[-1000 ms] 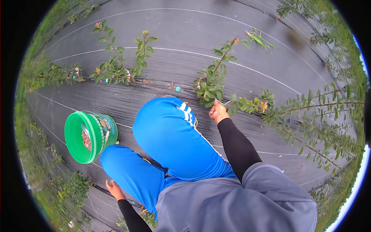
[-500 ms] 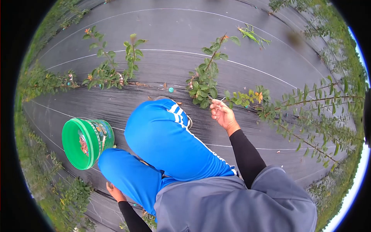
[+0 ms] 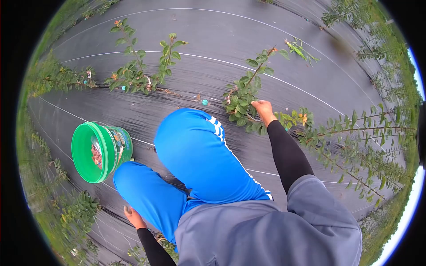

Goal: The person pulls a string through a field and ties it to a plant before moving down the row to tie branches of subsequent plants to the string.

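Note:
My right hand (image 3: 265, 111) is at the leafy plant (image 3: 243, 99) in front of me. Its fingers are closed and bent in against the leaves; whatever they hold is hidden behind the hand. Just below them a thin pale strand shows among the leaves. A pale tie (image 3: 228, 98) sits on the plant's left side. Low on the left, my left hand (image 3: 134, 217) rests beside my left leg in blue trousers (image 3: 146, 186). Its fingers are curled and partly hidden, so their contents cannot be made out.
A green bucket (image 3: 101, 137) with small reddish bits inside stands left of my knees. Black ground sheet (image 3: 186, 31) with white lines lies under everything. Other plants (image 3: 137, 66) grow along the row, and long leafy branches (image 3: 355, 128) spread at right. A pulled green weed (image 3: 301, 49) lies farther off.
My right hand has turned over and moved up and slightly right into the plant's leaves; the pale strand seen in its fingers is now mostly hidden. The view has shifted a little.

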Available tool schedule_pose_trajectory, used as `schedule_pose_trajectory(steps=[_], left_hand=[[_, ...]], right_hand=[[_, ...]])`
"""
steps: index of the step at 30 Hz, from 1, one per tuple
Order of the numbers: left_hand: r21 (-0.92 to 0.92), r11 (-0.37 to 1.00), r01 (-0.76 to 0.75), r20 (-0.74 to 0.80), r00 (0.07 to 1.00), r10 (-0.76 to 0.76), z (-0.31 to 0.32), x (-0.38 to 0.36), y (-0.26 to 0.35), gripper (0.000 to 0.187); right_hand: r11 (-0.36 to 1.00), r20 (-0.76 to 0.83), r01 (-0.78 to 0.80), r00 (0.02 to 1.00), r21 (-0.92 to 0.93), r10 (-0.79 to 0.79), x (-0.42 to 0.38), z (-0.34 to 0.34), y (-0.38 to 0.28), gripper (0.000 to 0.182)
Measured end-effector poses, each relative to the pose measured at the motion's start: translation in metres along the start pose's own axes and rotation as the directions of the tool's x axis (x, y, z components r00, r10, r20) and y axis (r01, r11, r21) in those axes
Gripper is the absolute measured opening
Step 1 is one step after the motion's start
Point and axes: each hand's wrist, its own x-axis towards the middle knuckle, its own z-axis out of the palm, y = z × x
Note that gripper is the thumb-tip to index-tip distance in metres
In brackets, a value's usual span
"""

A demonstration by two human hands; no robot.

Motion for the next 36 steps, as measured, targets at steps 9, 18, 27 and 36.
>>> schedule_pose_trajectory(steps=[9,18,27,36], left_hand=[[-0.023,0.999,0.045,0.061,0.997,-0.043,0.001,-0.003,-0.026,0.05],[0.022,0.999,-0.049,0.114,0.992,0.046,0.004,0.005,-0.038,0.045],[-0.264,0.963,0.053,0.247,0.969,0.015,0.01,0.013,-0.042,0.033],[-0.115,0.99,-0.085,0.309,0.944,0.117,0.007,0.006,-0.039,0.031]], right_hand=[[0.989,-0.083,-0.124,0.988,0.079,0.131,0.003,0.008,0.005,0.027],[0.671,0.195,-0.162,0.981,0.724,0.028,-0.035,-0.023,0.008,0.024],[0.416,0.427,-0.368,0.902,0.832,-0.056,-0.078,-0.006,0.005,0.021],[1.0,-0.244,0.017,0.97,0.003,-0.016,-0.069,0.028,0.007,0.032]])
